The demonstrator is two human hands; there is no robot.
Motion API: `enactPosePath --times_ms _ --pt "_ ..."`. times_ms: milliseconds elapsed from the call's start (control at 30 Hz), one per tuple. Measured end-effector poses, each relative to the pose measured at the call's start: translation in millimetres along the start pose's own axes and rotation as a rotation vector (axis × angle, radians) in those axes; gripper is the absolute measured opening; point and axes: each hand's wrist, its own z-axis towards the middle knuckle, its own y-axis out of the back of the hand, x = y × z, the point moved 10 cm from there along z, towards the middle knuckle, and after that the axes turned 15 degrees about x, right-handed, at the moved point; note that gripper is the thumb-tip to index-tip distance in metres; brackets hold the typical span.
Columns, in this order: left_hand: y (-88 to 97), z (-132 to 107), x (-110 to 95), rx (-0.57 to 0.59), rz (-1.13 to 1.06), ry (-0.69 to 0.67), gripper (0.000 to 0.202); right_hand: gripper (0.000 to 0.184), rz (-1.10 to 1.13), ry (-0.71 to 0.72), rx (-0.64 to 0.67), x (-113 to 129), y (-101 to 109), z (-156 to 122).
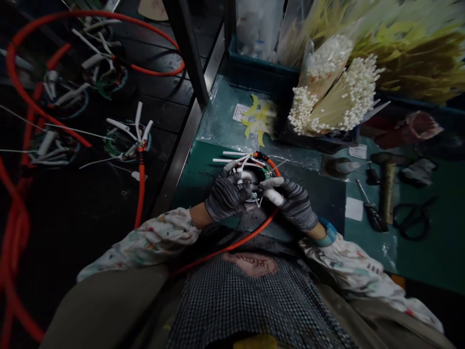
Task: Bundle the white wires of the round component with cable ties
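A round motor stator (260,170) with white sleeved leads and a thick orange cable (273,167) sits at the near edge of the green bench, between my hands. My left hand (229,193), in a grey striped glove with pale fingertips, is closed around its left side. On the right side, my gloved right hand (296,201) has its fingers closed at the rim, thumb and fingertips near the inner leads. What exactly the right fingertips pinch is too small to make out. White sleeves (232,154) stick out to the left above my left hand. The cable runs down across my lap.
Similar stators (127,140) with orange cables lie on the dark rack at left. A metal post (189,48) rises between rack and bench. Yellow strips (257,118), bundled white-tipped sticks (337,97), a screwdriver (372,211), a hammer (388,189) and scissors (414,218) are on the bench.
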Motion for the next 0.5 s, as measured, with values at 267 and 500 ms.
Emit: enactPosePath --times_ms 267,500 --pt "2.2 -0.3 4.3 -0.074 -0.102 0.001 0.026 0.014 0.014 0.13 0.035 12.1 -2.3 5.6" --pt "-1.5 0.8 2.1 -0.041 -0.134 -0.036 0.023 0.014 -0.199 0.28 0.136 16.5 -12.1 -6.4"
